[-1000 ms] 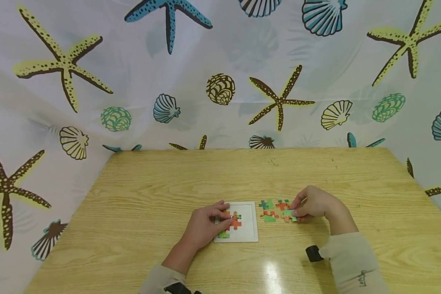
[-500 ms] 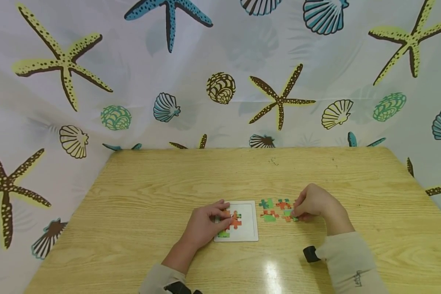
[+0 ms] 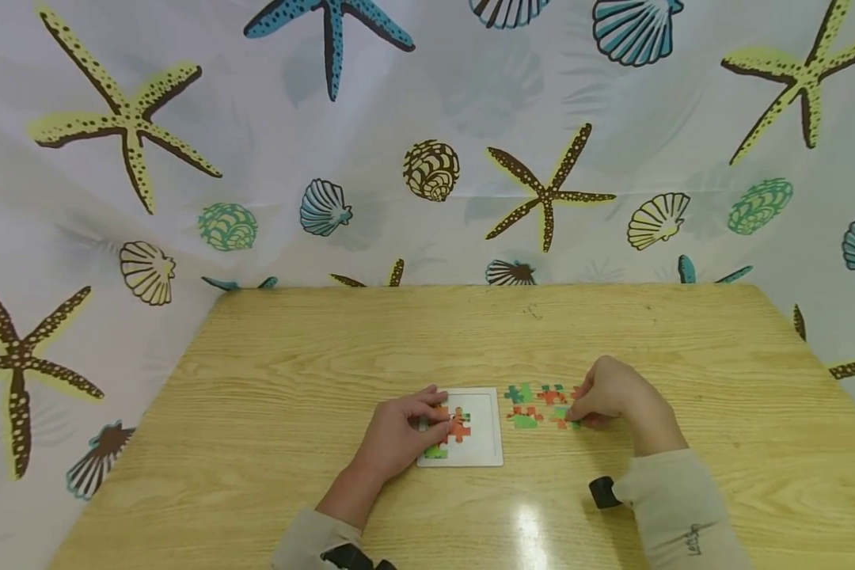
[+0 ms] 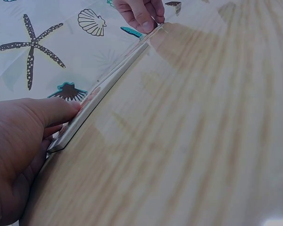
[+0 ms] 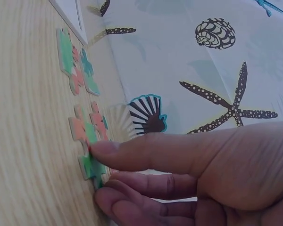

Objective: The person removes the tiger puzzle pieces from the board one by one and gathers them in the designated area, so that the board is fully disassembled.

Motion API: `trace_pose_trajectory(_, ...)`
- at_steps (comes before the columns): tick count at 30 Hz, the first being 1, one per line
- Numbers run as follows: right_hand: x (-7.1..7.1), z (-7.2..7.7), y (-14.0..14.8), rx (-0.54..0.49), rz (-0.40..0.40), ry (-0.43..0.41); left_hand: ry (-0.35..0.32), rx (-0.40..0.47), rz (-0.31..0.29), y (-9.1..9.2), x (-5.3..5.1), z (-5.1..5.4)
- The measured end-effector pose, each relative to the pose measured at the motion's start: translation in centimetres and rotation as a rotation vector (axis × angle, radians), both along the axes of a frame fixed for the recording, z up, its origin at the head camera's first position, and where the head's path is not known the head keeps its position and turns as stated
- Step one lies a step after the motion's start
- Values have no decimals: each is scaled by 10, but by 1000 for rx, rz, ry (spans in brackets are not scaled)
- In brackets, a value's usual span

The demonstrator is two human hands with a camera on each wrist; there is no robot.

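A white square puzzle board [image 3: 483, 443] lies on the table, with orange and green pieces [image 3: 460, 429] on its left part. My left hand [image 3: 393, 434] holds the board's left edge. In the left wrist view, its thumb [image 4: 66, 110] rests on top and the other fingers are at the edge, partly hidden. To the board's right, my right hand [image 3: 616, 396] pinches a green puzzle piece [image 5: 88, 167] between thumb and fingers, low at the table. That piece is mostly covered by the fingers in the head view.
Several loose jigsaw pieces lie between the board and my right hand, among them a green one [image 3: 524, 421] and a red one [image 3: 552, 394]. The wooden table [image 3: 328, 340] ends at a white cloth [image 3: 370, 119] printed with shells and starfish.
My right hand's fingertips have dipped slightly and drawn together at the rightmost pieces, and a red piece behind them shows more. The left hand and board have stayed put.
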State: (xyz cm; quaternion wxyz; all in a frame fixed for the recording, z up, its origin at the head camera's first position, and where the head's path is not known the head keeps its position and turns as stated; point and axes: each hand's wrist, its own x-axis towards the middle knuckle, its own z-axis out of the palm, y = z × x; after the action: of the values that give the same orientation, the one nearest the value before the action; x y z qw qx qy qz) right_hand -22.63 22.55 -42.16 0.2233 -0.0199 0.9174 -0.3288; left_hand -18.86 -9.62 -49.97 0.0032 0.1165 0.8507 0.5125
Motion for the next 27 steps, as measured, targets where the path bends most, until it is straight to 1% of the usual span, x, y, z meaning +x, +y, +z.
trace_pose_trajectory(5, 2, -1, 2, -3, 3, 5, 17, -4, 4, 2, 1, -2)
trace_pose_trajectory(11, 3, 0, 3, 11, -4, 31, -12, 32, -5, 1, 2, -3)
trace_pose_trajectory(15, 3, 1, 2, 16, -7, 53, -3, 36, -12, 0, 2, -3)
trace_pose_trajectory(21, 2, 2, 0, -34, -9, 93, 24, 17, 4, -1, 2, -3)
trace_pose_trajectory(23, 2, 3, -1, -51, -10, 104, 22, 16, 6, -1, 2, -2)
trace_pose_trajectory(27, 1, 4, -3, -102, -7, 98, 17, 13, 3, -1, 2, 0)
